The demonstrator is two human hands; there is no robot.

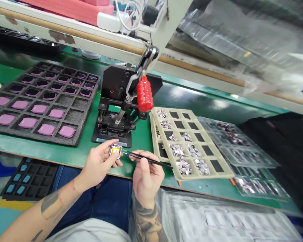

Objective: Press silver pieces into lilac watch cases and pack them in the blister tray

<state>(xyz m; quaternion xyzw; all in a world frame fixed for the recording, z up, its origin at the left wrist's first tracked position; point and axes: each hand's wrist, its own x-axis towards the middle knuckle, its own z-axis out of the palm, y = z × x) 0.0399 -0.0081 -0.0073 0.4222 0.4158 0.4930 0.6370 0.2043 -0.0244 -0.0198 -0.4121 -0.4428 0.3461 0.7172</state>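
Note:
My left hand is closed round a small smartwatch case, its thumb over the yellow and white inside, a purplish rim showing. In my right hand is a pair of black tweezers, held like a pen. Their tips lie right beside the case's right edge; whether they touch it I cannot tell. Just beyond the hands stands a black hand press with a red lever grip. To the right, a cream compartment tray holds heaps of small silvery pieces in several cells.
A black foam tray at left holds rows of purple watch cases, some with dark screens. Clear plastic trays lie at right. Below the bench edge are a dark tray with blue pieces and plastic-wrapped trays. A shelf overhangs the back.

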